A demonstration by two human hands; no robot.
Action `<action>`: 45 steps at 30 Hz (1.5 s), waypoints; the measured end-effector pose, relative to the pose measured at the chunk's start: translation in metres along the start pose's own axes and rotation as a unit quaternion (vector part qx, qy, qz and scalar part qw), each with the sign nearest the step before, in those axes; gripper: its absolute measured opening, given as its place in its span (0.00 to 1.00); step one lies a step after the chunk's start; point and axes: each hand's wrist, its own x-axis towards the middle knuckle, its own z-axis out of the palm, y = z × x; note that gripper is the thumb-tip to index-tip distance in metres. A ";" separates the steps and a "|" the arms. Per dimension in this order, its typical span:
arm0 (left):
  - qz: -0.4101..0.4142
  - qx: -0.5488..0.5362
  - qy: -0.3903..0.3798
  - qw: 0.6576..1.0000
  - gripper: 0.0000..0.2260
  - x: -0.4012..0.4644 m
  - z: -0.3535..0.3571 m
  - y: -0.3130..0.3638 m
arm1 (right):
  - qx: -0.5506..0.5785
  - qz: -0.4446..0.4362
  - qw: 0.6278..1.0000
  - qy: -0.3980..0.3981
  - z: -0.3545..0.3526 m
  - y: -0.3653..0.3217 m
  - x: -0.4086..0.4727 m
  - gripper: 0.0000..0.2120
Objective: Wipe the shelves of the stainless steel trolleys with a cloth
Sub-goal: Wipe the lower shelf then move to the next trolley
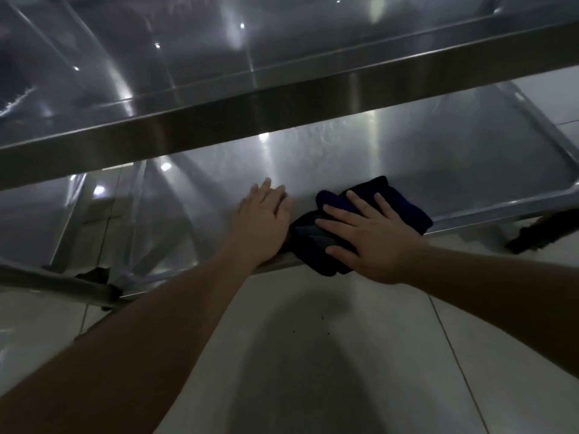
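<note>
A dark blue cloth [398, 200] lies crumpled on the lower shelf [329, 158] of a stainless steel trolley, partly hanging over the shelf's near edge. My right hand [366, 236] lies flat on top of the cloth with fingers spread, pressing it down. My left hand [266, 220] rests flat on the bare steel just left of the cloth, fingers together, holding nothing. The upper shelf [219, 51] fills the top of the view, and its front rail [282, 98] crosses above both hands.
White floor tiles [344, 355] lie below the trolley's near edge. A dark caster [542, 231] shows at the right under the shelf corner. Steel legs and frame bars [62, 286] stand at the lower left. The shelf's right rim [545, 130] runs along the right.
</note>
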 end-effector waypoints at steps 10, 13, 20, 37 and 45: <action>-0.001 0.055 0.024 0.998 0.32 0.001 0.017 -0.004 | 0.035 0.132 0.990 0.044 -0.009 0.071 -0.017 0.31; 0.005 0.082 0.028 0.996 0.32 0.000 0.017 0.000 | 0.044 0.227 0.971 0.055 -0.017 0.139 -0.032 0.29; 0.004 0.104 0.035 0.994 0.33 -0.001 0.021 -0.001 | 0.076 0.485 0.868 0.069 -0.036 0.240 -0.059 0.29; -0.004 0.098 0.027 0.995 0.24 0.002 0.021 0.000 | -0.001 -0.009 0.999 0.053 -0.009 0.066 0.033 0.29; 0.000 0.092 0.036 0.995 0.29 0.003 0.024 -0.001 | 0.083 0.395 0.909 0.101 -0.043 0.278 -0.020 0.28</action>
